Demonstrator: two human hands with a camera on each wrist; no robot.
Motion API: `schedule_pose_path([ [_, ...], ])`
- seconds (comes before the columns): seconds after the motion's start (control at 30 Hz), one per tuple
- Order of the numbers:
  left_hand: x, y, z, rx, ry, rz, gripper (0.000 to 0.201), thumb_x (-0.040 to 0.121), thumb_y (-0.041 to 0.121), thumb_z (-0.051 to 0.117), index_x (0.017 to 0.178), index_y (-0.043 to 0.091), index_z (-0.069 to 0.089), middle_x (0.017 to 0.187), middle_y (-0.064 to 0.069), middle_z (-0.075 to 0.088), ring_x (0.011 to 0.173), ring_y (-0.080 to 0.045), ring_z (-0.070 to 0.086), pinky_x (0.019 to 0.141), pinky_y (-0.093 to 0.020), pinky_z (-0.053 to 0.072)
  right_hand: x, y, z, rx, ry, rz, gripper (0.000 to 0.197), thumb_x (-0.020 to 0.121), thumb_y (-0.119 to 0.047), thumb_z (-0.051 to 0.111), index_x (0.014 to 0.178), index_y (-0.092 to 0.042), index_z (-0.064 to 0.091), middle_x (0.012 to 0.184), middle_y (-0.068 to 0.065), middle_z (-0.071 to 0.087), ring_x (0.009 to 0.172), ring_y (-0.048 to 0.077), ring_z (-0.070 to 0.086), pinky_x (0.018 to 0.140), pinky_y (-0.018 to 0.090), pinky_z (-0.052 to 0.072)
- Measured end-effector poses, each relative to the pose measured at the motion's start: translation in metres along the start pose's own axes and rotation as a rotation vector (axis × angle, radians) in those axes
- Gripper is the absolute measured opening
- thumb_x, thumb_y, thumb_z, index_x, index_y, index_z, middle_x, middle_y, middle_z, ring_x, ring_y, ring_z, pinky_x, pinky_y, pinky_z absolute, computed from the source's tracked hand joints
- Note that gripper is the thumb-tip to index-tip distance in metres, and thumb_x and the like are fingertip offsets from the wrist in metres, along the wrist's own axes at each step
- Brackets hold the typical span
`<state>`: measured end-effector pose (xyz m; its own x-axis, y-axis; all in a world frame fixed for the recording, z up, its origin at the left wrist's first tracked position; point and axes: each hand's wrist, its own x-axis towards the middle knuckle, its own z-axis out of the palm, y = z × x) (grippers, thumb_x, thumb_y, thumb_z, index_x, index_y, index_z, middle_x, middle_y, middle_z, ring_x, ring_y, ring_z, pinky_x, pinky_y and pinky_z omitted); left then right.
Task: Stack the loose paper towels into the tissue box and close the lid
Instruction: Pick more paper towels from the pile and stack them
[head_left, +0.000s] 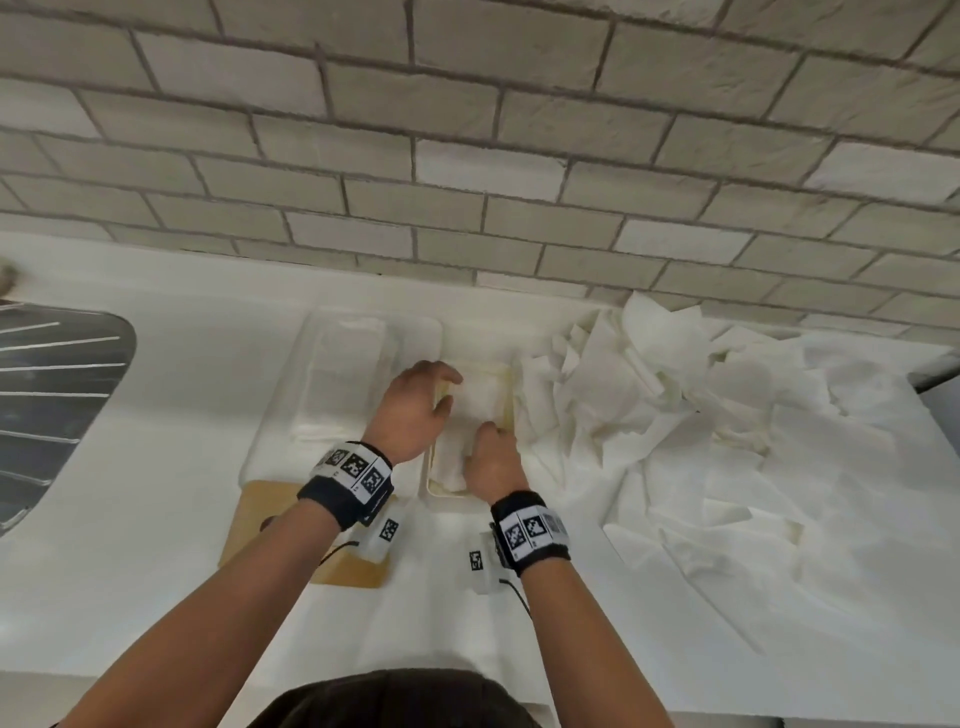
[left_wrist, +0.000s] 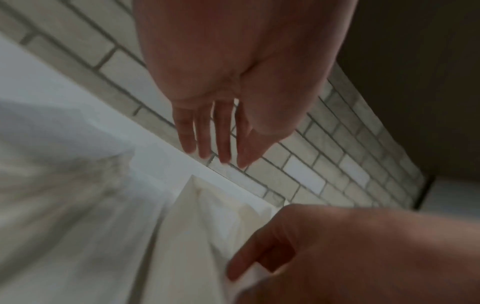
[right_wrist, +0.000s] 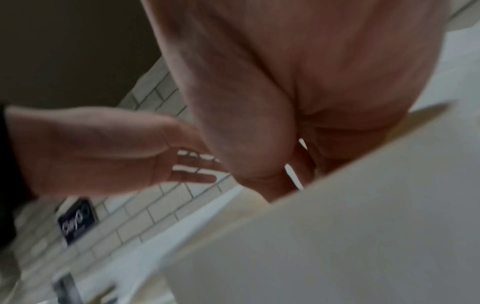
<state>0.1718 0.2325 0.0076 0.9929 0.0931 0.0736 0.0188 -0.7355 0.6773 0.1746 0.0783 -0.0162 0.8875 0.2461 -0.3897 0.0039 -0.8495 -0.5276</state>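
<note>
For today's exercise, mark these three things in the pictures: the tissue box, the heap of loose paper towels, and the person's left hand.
tissue box (head_left: 507, 387): head view, on its right rim.
loose paper towels (head_left: 675, 415): head view, middle of the heap.
left hand (head_left: 413, 410): head view, back of the hand.

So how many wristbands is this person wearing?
2: one on the left wrist, beside the box; one on the right wrist, below it.

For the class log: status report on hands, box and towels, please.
Left hand open over the tissue box. Right hand pressing towels into box, grip unclear. Lid off, left of box. Loose paper towels piled right.
</note>
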Motion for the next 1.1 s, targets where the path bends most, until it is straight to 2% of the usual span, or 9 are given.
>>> schedule_pose_path([
  [0.23, -0.007, 0.014, 0.041, 0.638, -0.561, 0.013, 0.097, 0.083, 0.056, 0.079, 0.163, 0.033, 0.028, 0.164, -0.004, 0.036, 0.159, -0.031, 0.019, 0.122, -0.078, 0.011, -0.032, 0.01, -0.047, -0.017, 0.054, -0.138, 0.036, 0.104, -0.011, 0.057, 0.14, -0.01, 0.057, 0.126, 0.018, 0.065, 0.112, 0.036, 0.067, 0.092, 0.038, 0.057],
  [0.37, -0.005, 0.025, 0.048, 0.806, -0.611, -0.036, 0.104, 0.082, 0.062, 0.079, 0.166, 0.041, 0.022, 0.168, -0.001, 0.028, 0.163, -0.033, 0.009, 0.113, -0.088, -0.005, -0.03, 0.068, -0.105, 0.081, 0.315, -0.214, 0.024, 0.1, -0.015, 0.063, 0.123, -0.015, 0.067, 0.109, 0.01, 0.077, 0.098, 0.028, 0.074, 0.089, 0.042, 0.061],
  [0.43, -0.005, 0.037, 0.044, 0.702, -0.515, -0.075, 0.095, 0.086, 0.058, 0.078, 0.164, 0.042, 0.026, 0.172, 0.003, 0.026, 0.164, -0.028, 0.007, 0.116, -0.082, -0.008, -0.016, 0.11, -0.129, -0.034, 0.361, -0.179, 0.037, 0.094, -0.007, 0.063, 0.13, -0.016, 0.063, 0.121, 0.012, 0.071, 0.108, 0.034, 0.07, 0.092, 0.044, 0.059],
  [0.5, -0.01, 0.053, 0.041, 0.554, -0.339, -0.078, 0.079, 0.091, 0.05, 0.076, 0.159, 0.037, 0.038, 0.167, 0.002, 0.037, 0.162, -0.027, 0.019, 0.126, -0.073, 0.007, 0.007, 0.152, -0.143, -0.228, 0.295, -0.117, 0.068, 0.086, 0.007, 0.058, 0.148, -0.022, 0.052, 0.153, 0.014, 0.05, 0.14, 0.043, 0.05, 0.112, 0.05, 0.048],
  [0.57, -0.018, 0.075, 0.045, 0.43, -0.129, -0.021, 0.063, 0.093, 0.041, 0.076, 0.15, 0.031, 0.052, 0.154, -0.001, 0.056, 0.148, -0.029, 0.044, 0.122, -0.059, 0.034, 0.029, 0.188, -0.151, -0.407, 0.195, -0.114, 0.101, 0.082, 0.019, 0.049, 0.163, -0.039, 0.03, 0.179, 0.001, 0.009, 0.165, 0.042, 0.007, 0.132, 0.052, 0.018],
  [0.67, -0.03, 0.114, 0.063, 0.312, 0.006, 0.057, 0.05, 0.091, 0.032, 0.079, 0.137, 0.023, 0.063, 0.135, -0.004, 0.07, 0.126, -0.032, 0.062, 0.101, -0.047, 0.053, 0.06, 0.223, -0.152, -0.543, 0.132, -0.231, 0.12, 0.079, 0.021, 0.044, 0.163, -0.059, 0.013, 0.178, -0.016, -0.015, 0.165, 0.027, -0.018, 0.134, 0.05, -0.004],
  [0.87, -0.049, 0.157, 0.106, 0.205, -0.054, 0.037, 0.045, 0.098, 0.037, 0.073, 0.14, 0.028, 0.06, 0.137, 0.005, 0.066, 0.131, -0.022, 0.056, 0.101, -0.037, 0.051, 0.084, 0.233, -0.155, -0.363, 0.337, -0.196, 0.029, 0.099, -0.026, 0.069, 0.123, -0.042, 0.073, 0.142, -0.014, 0.067, 0.156, 0.022, 0.036, 0.128, 0.052, 0.018],
  [1.0, -0.043, 0.16, 0.11, 0.145, -0.041, -0.018, 0.049, 0.101, 0.045, 0.069, 0.145, 0.029, 0.054, 0.143, 0.006, 0.062, 0.131, -0.02, 0.056, 0.099, -0.039, 0.054, 0.074, 0.225, -0.193, 0.032, 0.481, -0.351, 0.021, 0.103, -0.032, 0.072, 0.123, -0.035, 0.078, 0.123, -0.009, 0.078, 0.123, 0.02, 0.067, 0.112, 0.042, 0.046],
  [1.1, -0.027, 0.166, 0.106, 0.065, 0.019, -0.042, 0.065, 0.101, 0.053, 0.064, 0.155, 0.025, 0.041, 0.154, 0.0, 0.052, 0.136, -0.025, 0.053, 0.107, -0.045, 0.052, 0.048, 0.203, -0.237, 0.305, 0.427, -0.313, 0.038, 0.106, -0.045, 0.065, 0.135, -0.021, 0.072, 0.096, -0.003, 0.074, 0.089, 0.011, 0.063, 0.088, 0.028, 0.047],
])
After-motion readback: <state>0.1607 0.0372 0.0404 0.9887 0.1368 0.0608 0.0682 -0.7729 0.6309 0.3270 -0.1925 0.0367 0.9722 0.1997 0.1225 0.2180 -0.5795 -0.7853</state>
